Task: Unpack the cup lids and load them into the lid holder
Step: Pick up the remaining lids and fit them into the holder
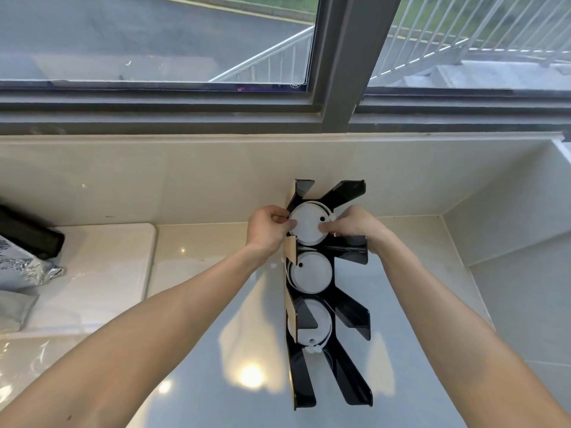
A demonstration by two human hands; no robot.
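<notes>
From the head camera, a black lid holder (327, 291) stands on a glossy pale counter (234, 335) against a cream tiled wall (185, 177) below a window (160, 41). The holder runs lengthwise away from the viewer, with slanted black fins jutting out to the right and a thin tan backing showing along its left edge. Three compartments hold stacks of white cup lids. The farthest stack (309, 223) is gripped from both sides: the left hand (268, 230) has its fingers curled round the stack's left rim with the thumb pressed on the top lid's face, and the right hand (355, 225) closes in from the right, its thumb laid on the top lid near the small sip hole and its other fingers tucked behind the rim and the fin. Both hands are partly closed on that stack, which sits in the far compartment of the holder. The middle stack (310, 273) lies untouched just nearer, its top lid facing up with a small hole at its upper left. The nearest stack (310, 322) sits partly under a black fin, with a small white tab showing at its near edge. At far left, well apart from the holder, a crinkled silver foil bag (21, 267) lies beside a dark box (27, 233) on a white tray-like board (102, 273).
</notes>
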